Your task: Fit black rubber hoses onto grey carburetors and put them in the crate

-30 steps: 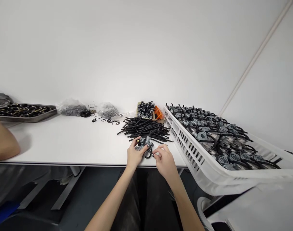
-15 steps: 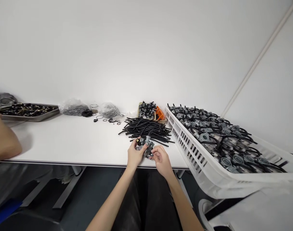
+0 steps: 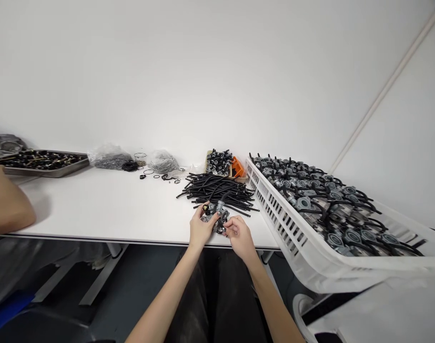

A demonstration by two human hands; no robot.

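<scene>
The left hand (image 3: 200,229) covers much of the metal part (image 3: 220,215) it grasps, just in front of the black hoses (image 3: 219,188) near the front edge of the table (image 3: 103,205); whether the part rests on the tabletop is unclear. The right hand (image 3: 241,237) has its fingertips bunched at the part's lower right side, and I cannot tell whether they pinch anything. A second ago a black loop showed plainly below the part; now those fingers sit closer in and it is hard to make out. Another person's arm (image 3: 10,202) is cut off at the left, partly hiding a metal tray (image 3: 65,172). The hoses block the near way to an orange bin (image 3: 237,166); a loaded white crate (image 3: 292,243) bounds the right.
</scene>
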